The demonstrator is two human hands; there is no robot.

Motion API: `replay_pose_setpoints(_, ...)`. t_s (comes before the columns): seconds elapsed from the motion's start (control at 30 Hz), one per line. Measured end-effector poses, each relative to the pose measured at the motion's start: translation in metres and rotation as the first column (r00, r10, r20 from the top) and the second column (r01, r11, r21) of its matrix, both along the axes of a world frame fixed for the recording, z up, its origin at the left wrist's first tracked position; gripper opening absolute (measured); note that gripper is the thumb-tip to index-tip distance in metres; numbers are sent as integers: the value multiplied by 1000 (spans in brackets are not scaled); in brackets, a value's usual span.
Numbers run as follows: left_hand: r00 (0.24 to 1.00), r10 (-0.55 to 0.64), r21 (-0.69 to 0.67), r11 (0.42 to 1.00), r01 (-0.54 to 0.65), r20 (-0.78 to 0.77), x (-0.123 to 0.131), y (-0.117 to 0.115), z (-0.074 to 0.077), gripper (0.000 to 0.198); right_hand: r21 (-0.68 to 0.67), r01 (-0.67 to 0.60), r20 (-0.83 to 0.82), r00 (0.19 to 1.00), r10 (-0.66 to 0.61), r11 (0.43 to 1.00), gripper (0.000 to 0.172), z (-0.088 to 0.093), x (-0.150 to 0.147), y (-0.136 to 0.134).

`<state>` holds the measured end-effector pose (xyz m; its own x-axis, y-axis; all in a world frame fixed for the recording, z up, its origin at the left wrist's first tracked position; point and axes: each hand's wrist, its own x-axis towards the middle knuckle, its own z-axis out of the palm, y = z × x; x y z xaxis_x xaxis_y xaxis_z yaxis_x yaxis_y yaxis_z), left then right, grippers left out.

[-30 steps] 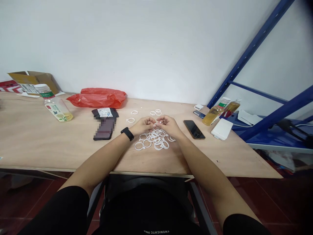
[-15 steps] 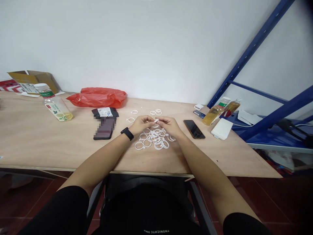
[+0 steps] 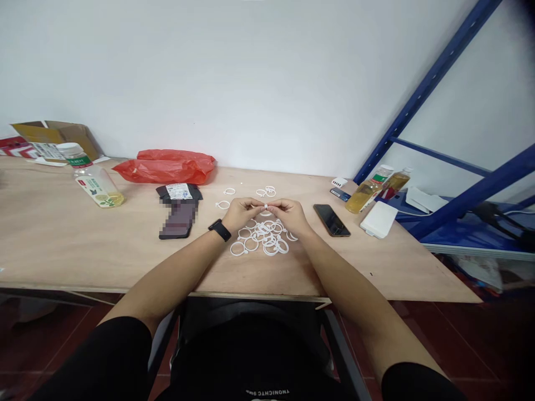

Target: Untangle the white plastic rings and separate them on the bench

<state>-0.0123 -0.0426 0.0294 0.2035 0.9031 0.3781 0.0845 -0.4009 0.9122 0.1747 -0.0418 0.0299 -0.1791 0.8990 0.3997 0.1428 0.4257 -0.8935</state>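
My left hand (image 3: 240, 213) and my right hand (image 3: 287, 214) meet over the middle of the wooden table (image 3: 62, 245). Both pinch one small white plastic ring (image 3: 266, 207) between their fingertips. Just below them lies a pile of several white rings (image 3: 264, 238). A few more white rings (image 3: 266, 192) lie apart behind the hands, toward the wall. A black band sits on my left wrist (image 3: 219, 229).
A dark pouch (image 3: 179, 210) and a red plastic bag (image 3: 166, 166) lie to the left, with a bottle (image 3: 92, 182) and a cardboard box (image 3: 54, 135) farther left. A black phone (image 3: 331, 219), a white power bank (image 3: 379, 219), two bottles (image 3: 368, 191) and a blue rack (image 3: 451, 111) are on the right.
Both hands have lifted slightly off the pile and drawn their fingertips together on one ring. The rest of the table is unchanged.
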Motion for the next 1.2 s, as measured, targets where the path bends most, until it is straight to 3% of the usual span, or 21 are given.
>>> replay_pose_setpoints(0.37,999,-35,46,998,35,1,4,8,-2,43,12,-3,-17,1000,4,1000,29,1,-8,4)
replay_pose_setpoints(0.5,974,32,169,986,6,-225,-9,21,-4,40,-66,-37,31,999,39,997,28,4,-3,7)
replay_pose_setpoints(0.57,875,203,271,959,-87,-439,-23,29,-7,37,-211,-105,85,988,126,972,28,2,3,9)
replay_pose_setpoints(0.63,673,346,277,937,-213,-654,-40,37,-12,35,-343,-159,140,966,217,926,26,-1,9,10)
replay_pose_setpoints(0.7,491,363,232,923,-308,-792,-57,43,-16,37,-392,-176,197,943,270,903,21,-3,12,11)
replay_pose_setpoints(0.77,373,331,205,919,-338,-867,-68,48,-20,38,-362,-159,257,930,263,918,15,-4,13,11)
replay_pose_setpoints(0.83,328,293,180,925,-334,-898,-72,50,-21,36,-302,-124,324,919,225,945,10,-4,12,9)
replay_pose_setpoints(0.97,322,261,154,934,-322,-910,-69,48,-18,32,-176,-73,454,879,147,982,8,-5,11,7)
replay_pose_setpoints(1.1,252,304,169,880,-445,-919,-70,46,-13,51,-81,-26,497,865,62,996,14,-8,15,11)
replay_pose_setpoints(1.2,202,245,129,880,-457,-948,-75,46,-11,44,-48,-13,502,864,35,999,17,-9,16,12)
